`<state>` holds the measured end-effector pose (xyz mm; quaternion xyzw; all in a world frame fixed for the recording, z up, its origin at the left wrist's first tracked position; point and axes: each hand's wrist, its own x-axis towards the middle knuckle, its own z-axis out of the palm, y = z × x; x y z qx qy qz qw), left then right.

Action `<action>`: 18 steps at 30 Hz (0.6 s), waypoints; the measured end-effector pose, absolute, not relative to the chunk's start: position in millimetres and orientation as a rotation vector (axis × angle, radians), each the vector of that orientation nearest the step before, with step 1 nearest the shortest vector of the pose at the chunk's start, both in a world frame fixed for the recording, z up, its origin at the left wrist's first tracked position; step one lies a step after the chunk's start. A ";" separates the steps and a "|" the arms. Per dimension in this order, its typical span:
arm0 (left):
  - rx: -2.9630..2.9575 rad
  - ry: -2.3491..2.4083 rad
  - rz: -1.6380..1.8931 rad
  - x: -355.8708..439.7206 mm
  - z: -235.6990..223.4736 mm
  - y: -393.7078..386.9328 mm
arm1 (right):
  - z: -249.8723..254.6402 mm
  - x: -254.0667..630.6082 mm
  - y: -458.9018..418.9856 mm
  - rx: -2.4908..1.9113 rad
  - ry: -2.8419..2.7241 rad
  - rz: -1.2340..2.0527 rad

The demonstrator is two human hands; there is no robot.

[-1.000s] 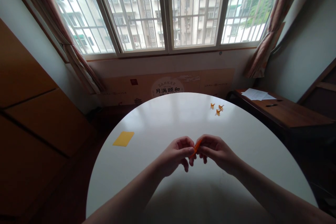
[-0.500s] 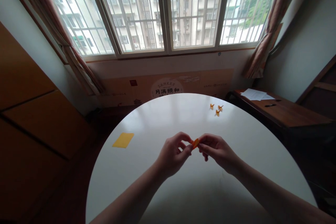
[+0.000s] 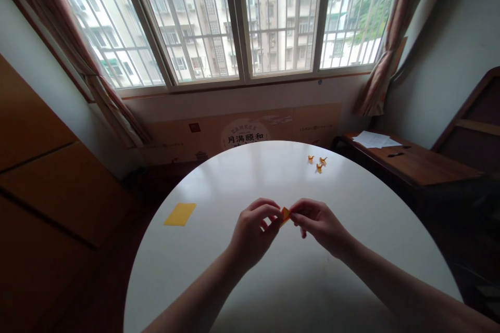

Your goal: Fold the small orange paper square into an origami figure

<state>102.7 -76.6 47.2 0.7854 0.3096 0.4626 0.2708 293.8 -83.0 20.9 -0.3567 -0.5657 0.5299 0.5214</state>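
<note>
A small piece of folded orange-yellow paper (image 3: pixel 286 214) is pinched between both hands above the white round table (image 3: pixel 250 177). My left hand (image 3: pixel 255 229) grips its left side between thumb and fingers. My right hand (image 3: pixel 318 221) holds the right side, thumb against forefinger. Part of the paper is hidden behind the fingertips. Farther back on the table stand three little folded paper birds (image 3: pixel 319 167), close together. To the left, a flat sheet of yellow paper (image 3: pixel 180 214) lies by the table's edge.
Beyond the table's right side is a brown wooden desk (image 3: pixel 433 166) with white papers (image 3: pixel 375 139) on it. A wooden cabinet (image 3: pixel 47 182) stands at the left. Behind the table are a printed cardboard panel (image 3: pixel 211 135) and a barred window (image 3: pixel 234 21).
The folded paper has turned between my fingers and shows a wider, pointed yellow face. Both hands keep their pinch. The whole view has shifted slightly.
</note>
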 end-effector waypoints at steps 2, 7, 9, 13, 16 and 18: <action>2.106 0.831 1.246 102.9 46.3 -77.0 | 20.9 294.0 -83.5 -0.858 -1.357 1.228; 2.064 0.788 1.218 103.2 46.8 -79.2 | 19.7 296.3 -83.8 -0.842 -1.319 1.202; 2.088 0.776 1.236 103.5 44.2 -78.4 | 19.6 296.4 -84.0 -0.835 -1.304 1.208; 2.158 0.831 1.330 104.4 36.8 -74.9 | 21.8 293.8 -86.3 -0.840 -1.298 1.196; 2.179 0.883 1.422 104.1 36.7 -74.0 | 24.7 291.1 -88.6 -0.842 -1.244 1.252; 2.224 0.917 1.504 103.1 39.8 -75.0 | 26.8 289.9 -89.9 -0.844 -1.136 1.353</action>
